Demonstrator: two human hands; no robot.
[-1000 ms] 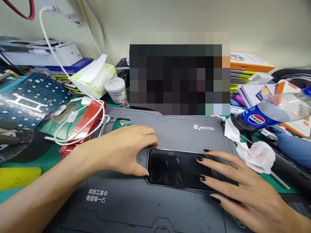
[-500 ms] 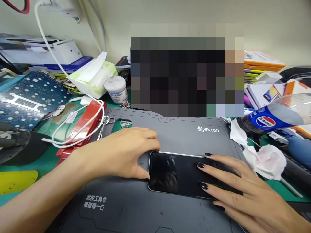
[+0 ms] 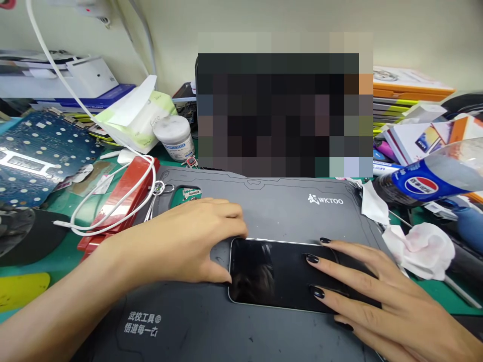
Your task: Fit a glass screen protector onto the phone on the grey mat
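Observation:
A smartphone (image 3: 279, 276) lies flat, screen up and dark, on a grey work mat (image 3: 211, 332). My left hand (image 3: 192, 241) curls around its left end, the thumb against the short edge and the fingers at the far corner. Over the phone's right half, my right hand (image 3: 377, 291) rests with fingers spread, their black-nailed tips on the screen and along its edges. Part of the phone's right end is hidden beneath that hand.
Left of the mat are a red tool (image 3: 124, 201), a coiled white cable (image 3: 75, 216), scissors (image 3: 154, 193) and a blue circuit board (image 3: 56, 141). A white jar (image 3: 174, 138) stands behind. At right lie a cola bottle (image 3: 418, 183) and crumpled tissue (image 3: 422, 251). The back centre is pixelated.
The camera view has shifted slightly, so the surroundings at left sit further left. Both hands and the phone keep nearly the same positions relative to each other.

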